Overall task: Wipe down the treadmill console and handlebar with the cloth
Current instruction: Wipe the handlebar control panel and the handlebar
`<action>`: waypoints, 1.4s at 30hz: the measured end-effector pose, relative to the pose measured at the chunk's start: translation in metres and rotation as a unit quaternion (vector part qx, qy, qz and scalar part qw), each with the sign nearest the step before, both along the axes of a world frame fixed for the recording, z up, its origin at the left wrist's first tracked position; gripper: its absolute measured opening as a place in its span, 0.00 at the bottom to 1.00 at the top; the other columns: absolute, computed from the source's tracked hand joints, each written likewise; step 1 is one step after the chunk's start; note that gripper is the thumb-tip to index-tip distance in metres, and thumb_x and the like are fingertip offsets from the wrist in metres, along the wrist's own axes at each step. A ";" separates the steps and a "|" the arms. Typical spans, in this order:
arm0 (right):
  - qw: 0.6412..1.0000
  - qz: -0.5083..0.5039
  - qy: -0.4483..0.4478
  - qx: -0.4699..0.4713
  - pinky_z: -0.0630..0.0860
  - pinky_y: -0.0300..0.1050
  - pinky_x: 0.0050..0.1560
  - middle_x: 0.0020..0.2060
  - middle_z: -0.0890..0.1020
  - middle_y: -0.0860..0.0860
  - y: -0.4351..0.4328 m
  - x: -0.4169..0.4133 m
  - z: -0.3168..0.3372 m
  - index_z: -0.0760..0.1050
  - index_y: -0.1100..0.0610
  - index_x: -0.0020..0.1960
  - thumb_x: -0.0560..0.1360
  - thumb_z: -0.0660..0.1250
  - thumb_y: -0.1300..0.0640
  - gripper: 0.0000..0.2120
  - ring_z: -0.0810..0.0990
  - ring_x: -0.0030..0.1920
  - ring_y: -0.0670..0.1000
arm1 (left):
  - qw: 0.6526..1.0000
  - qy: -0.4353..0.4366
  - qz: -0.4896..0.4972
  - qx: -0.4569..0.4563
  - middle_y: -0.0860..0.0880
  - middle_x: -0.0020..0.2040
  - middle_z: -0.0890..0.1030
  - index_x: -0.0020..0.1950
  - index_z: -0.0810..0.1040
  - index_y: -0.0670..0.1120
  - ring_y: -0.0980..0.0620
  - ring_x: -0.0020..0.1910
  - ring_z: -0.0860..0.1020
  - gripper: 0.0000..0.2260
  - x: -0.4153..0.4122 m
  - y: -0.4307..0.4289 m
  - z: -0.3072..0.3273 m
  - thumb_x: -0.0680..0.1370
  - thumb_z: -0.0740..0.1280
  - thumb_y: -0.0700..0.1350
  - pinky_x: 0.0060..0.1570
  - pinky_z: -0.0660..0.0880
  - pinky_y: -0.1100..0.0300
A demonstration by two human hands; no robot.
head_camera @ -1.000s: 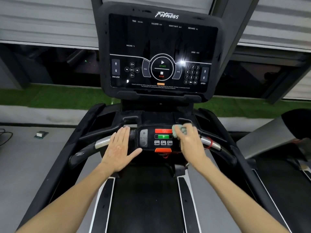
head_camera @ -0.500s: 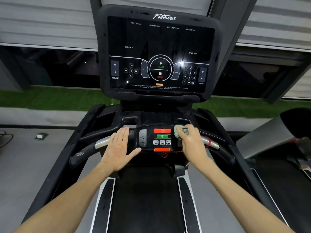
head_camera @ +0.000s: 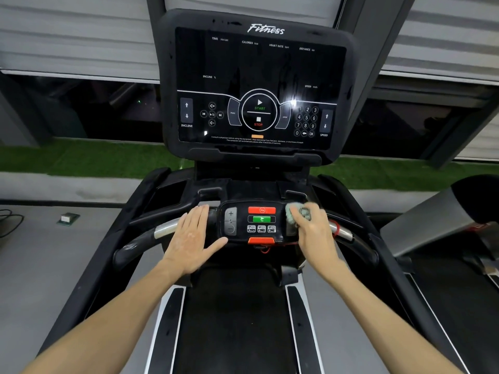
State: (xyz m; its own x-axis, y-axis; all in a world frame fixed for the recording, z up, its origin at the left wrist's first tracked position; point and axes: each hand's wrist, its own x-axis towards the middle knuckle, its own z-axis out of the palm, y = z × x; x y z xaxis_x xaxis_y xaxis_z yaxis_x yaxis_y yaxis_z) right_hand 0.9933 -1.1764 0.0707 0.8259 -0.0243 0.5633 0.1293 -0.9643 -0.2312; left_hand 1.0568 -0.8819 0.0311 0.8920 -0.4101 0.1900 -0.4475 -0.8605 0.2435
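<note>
right hand (head_camera: 314,234): fingers curled round small pale-green cloth (head_camera: 296,211), pressed at keypad (head_camera: 260,220) right edge | left hand (head_camera: 193,240): fingers straight, flat on handlebar (head_camera: 165,228) | cloth: soft, light, likely bunches; hold it by wadded middle | console (head_camera: 259,76): well above fingers

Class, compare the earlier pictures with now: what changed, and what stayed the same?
The right hand slid the cloth slightly rightward, at the right edge of the button panel. The left hand stayed flat on the handlebar; the cloth stays gripped.
</note>
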 end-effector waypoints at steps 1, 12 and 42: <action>1.000 0.006 -0.003 -0.007 0.75 0.46 0.43 0.52 0.76 0.63 0.001 -0.010 -0.009 0.79 0.64 0.59 0.66 0.67 0.78 0.23 0.74 0.45 0.59 | 1.000 0.002 0.000 0.002 0.40 0.78 0.59 0.80 0.50 0.39 0.45 0.79 0.54 0.48 0.000 0.000 0.000 0.73 0.39 0.75 0.77 0.47 0.51; 0.990 0.005 0.077 0.118 0.68 0.29 0.47 0.48 0.77 0.52 0.010 -0.048 0.001 0.80 0.59 0.60 0.68 0.67 0.76 0.24 0.78 0.46 0.50 | 0.999 0.041 -0.006 -0.008 0.42 0.80 0.52 0.80 0.45 0.41 0.48 0.80 0.47 0.50 0.000 0.002 0.007 0.71 0.37 0.77 0.77 0.41 0.54; 0.662 0.156 0.169 0.714 0.74 0.52 0.61 0.58 0.82 0.58 0.064 0.014 0.115 0.76 0.61 0.63 0.82 0.58 0.57 0.15 0.79 0.61 0.56 | 0.895 0.142 -0.111 -0.408 0.55 0.46 0.80 0.54 0.80 0.55 0.57 0.39 0.80 0.11 0.019 -0.087 0.153 0.74 0.73 0.54 0.42 0.78 0.66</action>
